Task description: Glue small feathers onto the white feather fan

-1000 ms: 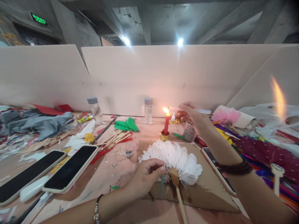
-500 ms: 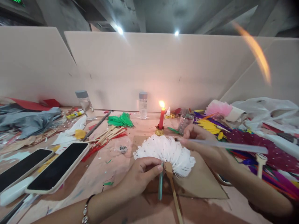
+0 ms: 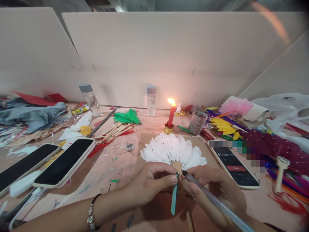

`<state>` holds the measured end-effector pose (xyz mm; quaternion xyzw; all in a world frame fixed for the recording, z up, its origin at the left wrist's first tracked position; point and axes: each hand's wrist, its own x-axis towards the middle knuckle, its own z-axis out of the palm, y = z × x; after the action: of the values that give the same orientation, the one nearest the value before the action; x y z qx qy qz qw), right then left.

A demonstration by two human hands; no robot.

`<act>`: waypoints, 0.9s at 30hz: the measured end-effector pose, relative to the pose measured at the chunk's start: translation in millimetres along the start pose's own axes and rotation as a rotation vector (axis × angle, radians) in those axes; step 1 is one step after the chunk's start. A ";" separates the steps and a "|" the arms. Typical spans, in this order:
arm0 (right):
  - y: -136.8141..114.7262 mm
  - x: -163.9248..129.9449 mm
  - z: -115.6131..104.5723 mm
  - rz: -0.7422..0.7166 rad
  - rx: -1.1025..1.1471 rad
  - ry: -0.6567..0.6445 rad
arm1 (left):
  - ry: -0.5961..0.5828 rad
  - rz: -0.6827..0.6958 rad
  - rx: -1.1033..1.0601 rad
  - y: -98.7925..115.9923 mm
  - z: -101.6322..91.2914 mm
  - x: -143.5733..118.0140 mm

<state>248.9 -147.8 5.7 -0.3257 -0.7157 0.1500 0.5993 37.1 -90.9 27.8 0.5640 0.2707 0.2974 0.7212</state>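
My left hand (image 3: 154, 182) pinches a thin teal strip (image 3: 174, 199) between thumb and forefinger, its free end pointing down. In my right hand (image 3: 217, 190) is a translucent glue stick (image 3: 214, 197) with a blackened tip, held like a pen. That tip is close beside the strip's upper end. Behind both hands a white feather fan (image 3: 173, 148) lies on a brown cardboard sheet (image 3: 145, 141). The fan's wooden handle (image 3: 189, 222) runs toward me between my hands, partly hidden by them. A lit red candle (image 3: 171, 116) stands in a gold holder just beyond the fan.
Two phones (image 3: 66, 161) lie at left; another phone (image 3: 238, 166) showing a timer lies at right. Green feathers (image 3: 127, 116), wooden sticks (image 3: 116, 132), a capped bottle (image 3: 151, 101) and a clear jar (image 3: 197, 122) stand or lie farther back. A white board (image 3: 156, 58) closes off the far side.
My right hand has come down and left from near the candle, bringing the glue stick's tip to the strip. The timer phone is uncovered. The view has tilted down.
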 end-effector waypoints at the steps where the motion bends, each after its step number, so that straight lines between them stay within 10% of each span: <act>1: -0.8 0.2 -0.1 -0.007 -0.001 0.000 | -0.004 -0.024 -0.025 -1.8 0.2 -0.6; 27: -1.7 3.4 -1.7 -0.018 0.017 -0.028 | 0.003 0.000 0.100 2.7 2.8 -1.7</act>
<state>249.8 -147.1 9.7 -0.3119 -0.7256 0.1551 0.5934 37.6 -93.5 31.1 0.5989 0.2865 0.2844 0.6916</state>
